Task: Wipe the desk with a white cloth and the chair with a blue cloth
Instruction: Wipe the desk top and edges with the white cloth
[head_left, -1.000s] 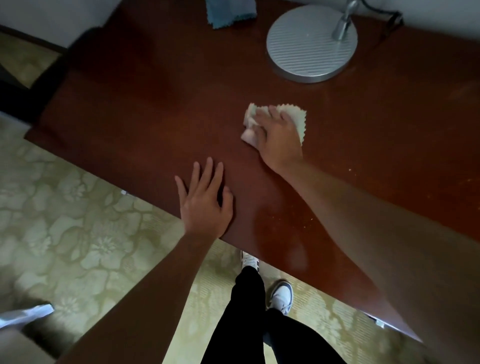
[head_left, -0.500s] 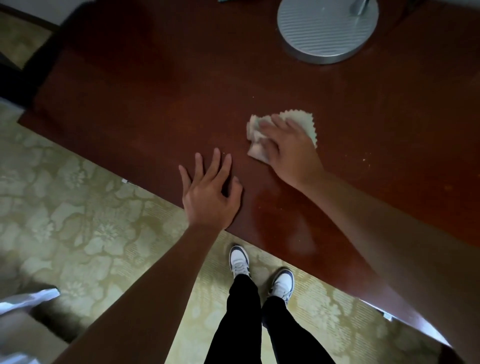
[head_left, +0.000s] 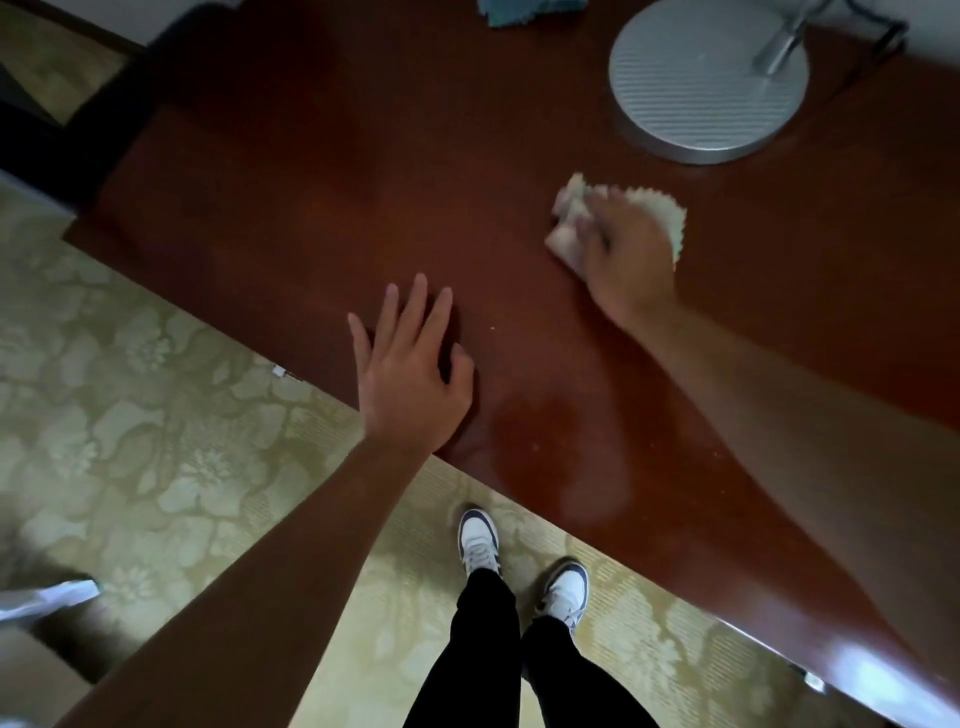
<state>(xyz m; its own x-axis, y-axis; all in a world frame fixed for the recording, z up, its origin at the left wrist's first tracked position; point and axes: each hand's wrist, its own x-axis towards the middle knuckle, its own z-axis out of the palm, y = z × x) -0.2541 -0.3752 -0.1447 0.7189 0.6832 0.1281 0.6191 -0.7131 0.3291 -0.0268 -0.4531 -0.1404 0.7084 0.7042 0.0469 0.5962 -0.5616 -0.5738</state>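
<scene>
A dark red-brown desk (head_left: 311, 182) runs across the upper part of the view. My right hand (head_left: 626, 254) presses a crumpled white cloth (head_left: 569, 210) with zigzag edges onto the desk, right of centre; the hand is blurred and its fingers curl over the cloth. My left hand (head_left: 410, 374) lies flat on the desk near its front edge, fingers straight and spread. A corner of the blue cloth (head_left: 519, 13) shows at the desk's far edge. No chair is plainly visible.
A round silver lamp base (head_left: 709, 88) with its stem and cable stands on the desk just beyond the white cloth. Patterned green carpet (head_left: 156, 415) lies below the desk edge. My legs and white shoes (head_left: 478, 540) stand close to the desk.
My right hand has slid the white cloth to the right, away from my left hand. My left hand has stayed flat on the desk.
</scene>
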